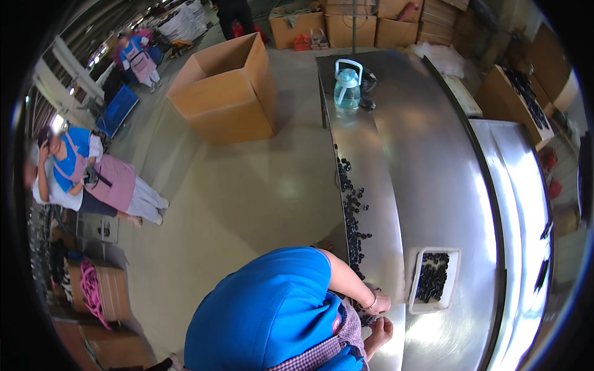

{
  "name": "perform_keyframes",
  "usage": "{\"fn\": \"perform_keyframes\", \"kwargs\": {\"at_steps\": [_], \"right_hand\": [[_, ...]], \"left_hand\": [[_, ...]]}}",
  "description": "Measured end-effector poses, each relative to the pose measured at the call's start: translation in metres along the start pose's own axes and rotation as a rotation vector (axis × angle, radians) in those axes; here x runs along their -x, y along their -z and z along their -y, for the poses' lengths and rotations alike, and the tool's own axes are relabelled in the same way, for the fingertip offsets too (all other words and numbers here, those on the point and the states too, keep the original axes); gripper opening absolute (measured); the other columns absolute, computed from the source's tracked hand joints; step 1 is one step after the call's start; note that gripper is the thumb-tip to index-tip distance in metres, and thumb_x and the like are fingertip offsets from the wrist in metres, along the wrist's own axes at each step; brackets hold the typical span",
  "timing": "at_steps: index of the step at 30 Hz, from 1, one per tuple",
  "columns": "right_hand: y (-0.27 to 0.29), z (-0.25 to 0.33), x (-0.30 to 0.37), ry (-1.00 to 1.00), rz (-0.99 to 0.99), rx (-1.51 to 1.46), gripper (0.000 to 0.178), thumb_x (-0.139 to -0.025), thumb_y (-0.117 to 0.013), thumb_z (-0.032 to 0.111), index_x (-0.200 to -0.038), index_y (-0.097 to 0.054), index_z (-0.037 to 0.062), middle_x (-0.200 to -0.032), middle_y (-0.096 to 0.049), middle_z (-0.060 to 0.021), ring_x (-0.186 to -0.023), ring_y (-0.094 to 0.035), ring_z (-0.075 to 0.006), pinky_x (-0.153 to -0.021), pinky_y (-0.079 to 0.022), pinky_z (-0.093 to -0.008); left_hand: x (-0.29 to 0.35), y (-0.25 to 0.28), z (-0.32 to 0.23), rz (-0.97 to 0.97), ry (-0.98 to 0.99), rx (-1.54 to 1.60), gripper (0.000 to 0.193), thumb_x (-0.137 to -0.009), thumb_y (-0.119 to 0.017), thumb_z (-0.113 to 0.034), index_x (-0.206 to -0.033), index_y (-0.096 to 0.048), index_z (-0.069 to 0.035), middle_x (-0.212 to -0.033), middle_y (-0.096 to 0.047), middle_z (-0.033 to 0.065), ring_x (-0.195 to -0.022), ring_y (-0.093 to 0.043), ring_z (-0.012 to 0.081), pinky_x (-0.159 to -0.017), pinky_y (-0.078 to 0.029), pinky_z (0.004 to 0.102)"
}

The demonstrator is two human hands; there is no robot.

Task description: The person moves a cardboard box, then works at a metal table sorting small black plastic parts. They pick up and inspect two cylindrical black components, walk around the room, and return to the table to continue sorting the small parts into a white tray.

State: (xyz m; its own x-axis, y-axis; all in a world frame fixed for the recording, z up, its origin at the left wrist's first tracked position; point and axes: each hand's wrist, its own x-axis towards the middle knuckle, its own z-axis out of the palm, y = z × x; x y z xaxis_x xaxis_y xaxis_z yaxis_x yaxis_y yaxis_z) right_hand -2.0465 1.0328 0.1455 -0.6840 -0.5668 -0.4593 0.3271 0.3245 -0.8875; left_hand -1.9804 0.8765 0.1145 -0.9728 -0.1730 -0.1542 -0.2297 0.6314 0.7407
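My left hand, with a bracelet at the wrist, reaches to the table's near edge from a blue sleeve. Its fingers are curled downward and close together; what they hold is too small to make out. Just below it in the head view, my right hand has thumb and fingers pinched together, close to the left fingertips. Small black pieces lie in a loose strip along the table edge and run up to my hands. A white tray holding many similar black pieces rests on the table beyond my hands.
The long metal table has a raised dark border on its far side. A light-blue water bottle stands at its upper end. Across the floor are a large open carton, a co-worker in a pink apron and other stacked boxes.
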Motion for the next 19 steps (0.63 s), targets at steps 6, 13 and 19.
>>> {"fn": "perform_keyframes", "kwargs": {"at_steps": [6, 13, 19], "right_hand": [[-0.033, 0.040, -0.017, 0.080, 0.094, -0.211, 0.005, -0.092, -0.059, 0.002, -0.090, -0.056, -0.0016, -0.081, -0.064, -0.0091, -0.063, -0.058, -0.0125, -0.059, -0.051, -0.0243], [-0.063, 0.067, -0.026, 0.131, 0.028, -0.273, 0.012, -0.093, -0.060, 0.003, -0.084, -0.052, 0.0008, -0.077, -0.063, -0.0090, -0.063, -0.061, -0.0138, -0.054, -0.051, -0.0243], [-0.046, 0.048, -0.031, 0.187, 0.075, -0.336, 0.008, -0.093, -0.062, 0.006, -0.088, -0.056, 0.0055, -0.076, -0.059, -0.0024, -0.068, -0.056, -0.0100, -0.063, -0.049, -0.0229]], "left_hand": [[0.003, 0.044, -0.018, -0.196, 0.471, 0.923, 0.004, -0.078, -0.059, 0.001, -0.078, -0.062, -0.002, -0.064, -0.064, 0.0089, -0.045, -0.061, 0.0176, -0.036, -0.047, 0.0311], [0.016, 0.086, -0.024, -0.072, 0.424, 0.925, 0.021, -0.082, -0.054, 0.006, -0.100, -0.065, 0.004, -0.068, -0.067, 0.0116, -0.051, -0.065, 0.0180, -0.043, -0.053, 0.0301], [0.013, 0.089, -0.014, -0.087, 0.516, 1.157, 0.015, -0.093, -0.061, -0.009, -0.103, -0.064, 0.000, -0.073, -0.069, 0.0150, -0.056, -0.069, 0.0217, -0.045, -0.056, 0.0310]]}}
